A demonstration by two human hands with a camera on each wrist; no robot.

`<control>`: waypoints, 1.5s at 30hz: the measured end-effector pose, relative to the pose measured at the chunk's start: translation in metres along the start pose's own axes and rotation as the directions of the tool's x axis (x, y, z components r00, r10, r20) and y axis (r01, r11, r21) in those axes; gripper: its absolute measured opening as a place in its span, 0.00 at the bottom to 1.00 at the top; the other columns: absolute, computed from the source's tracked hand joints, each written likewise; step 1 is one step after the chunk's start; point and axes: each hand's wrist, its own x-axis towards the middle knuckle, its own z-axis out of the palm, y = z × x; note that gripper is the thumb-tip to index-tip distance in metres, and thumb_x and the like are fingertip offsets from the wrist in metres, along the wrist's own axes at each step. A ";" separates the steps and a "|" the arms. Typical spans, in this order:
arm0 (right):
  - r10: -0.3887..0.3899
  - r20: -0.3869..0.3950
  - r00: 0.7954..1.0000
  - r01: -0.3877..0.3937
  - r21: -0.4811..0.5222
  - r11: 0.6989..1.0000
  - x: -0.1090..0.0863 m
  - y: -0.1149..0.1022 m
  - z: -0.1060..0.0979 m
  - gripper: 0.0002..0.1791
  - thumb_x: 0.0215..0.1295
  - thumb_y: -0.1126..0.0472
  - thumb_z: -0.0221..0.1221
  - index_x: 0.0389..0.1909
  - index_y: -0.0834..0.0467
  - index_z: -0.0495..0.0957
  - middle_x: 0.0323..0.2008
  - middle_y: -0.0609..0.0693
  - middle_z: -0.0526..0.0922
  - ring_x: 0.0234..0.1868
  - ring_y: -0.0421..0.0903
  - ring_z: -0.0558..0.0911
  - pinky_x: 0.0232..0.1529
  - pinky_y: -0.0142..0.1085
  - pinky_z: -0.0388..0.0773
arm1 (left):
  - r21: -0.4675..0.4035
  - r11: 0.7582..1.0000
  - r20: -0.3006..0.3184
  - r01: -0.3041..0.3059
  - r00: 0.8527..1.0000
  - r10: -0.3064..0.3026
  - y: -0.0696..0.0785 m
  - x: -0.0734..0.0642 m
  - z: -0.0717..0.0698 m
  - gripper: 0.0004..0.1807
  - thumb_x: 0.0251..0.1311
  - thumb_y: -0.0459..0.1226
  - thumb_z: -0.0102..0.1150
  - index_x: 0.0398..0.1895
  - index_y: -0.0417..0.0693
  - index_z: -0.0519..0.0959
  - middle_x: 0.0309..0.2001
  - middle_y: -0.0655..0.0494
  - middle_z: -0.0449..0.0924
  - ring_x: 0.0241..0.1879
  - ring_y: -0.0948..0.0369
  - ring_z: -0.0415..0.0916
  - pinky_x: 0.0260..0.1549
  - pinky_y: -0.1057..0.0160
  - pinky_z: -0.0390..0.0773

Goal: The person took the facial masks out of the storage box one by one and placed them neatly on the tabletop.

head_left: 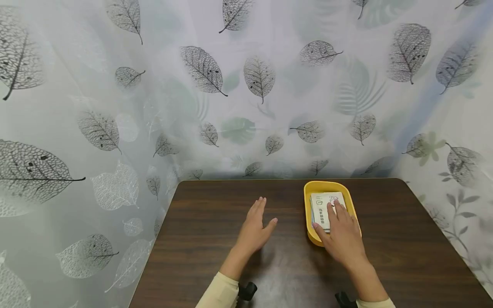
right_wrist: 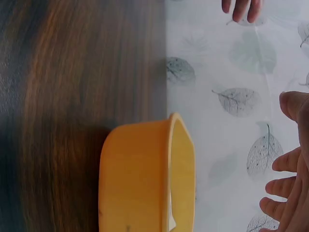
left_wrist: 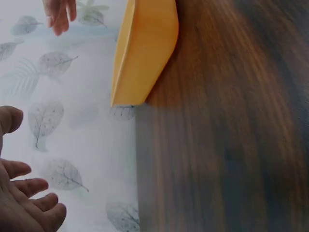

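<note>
A yellow plastic bin stands on the right half of the dark wooden table. Inside it lies a stack of small white booklets or cards with dark print and a little drawing on top. My right hand is over the near right part of the bin, fingers spread; in the right wrist view those fingers appear apart from the bin's rim. My left hand hovers above the table left of the bin, thumb apart from the fingers, holding nothing. The left wrist view shows the bin's side beyond it.
The wooden table reaches back to a pale curtain printed with leaves, which also hangs at the left and right. Black wrist-worn devices sit at both cuffs.
</note>
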 end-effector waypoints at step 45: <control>0.224 -0.078 0.971 -0.207 0.184 0.961 -0.031 0.080 0.057 0.40 0.75 0.47 0.55 0.76 0.70 0.56 0.76 0.74 0.52 0.72 0.76 0.58 0.66 0.72 0.57 | -0.619 0.782 0.045 0.066 0.998 -0.048 0.050 0.056 0.087 0.44 0.64 0.43 0.68 0.81 0.55 0.56 0.79 0.53 0.59 0.77 0.54 0.60 0.76 0.52 0.62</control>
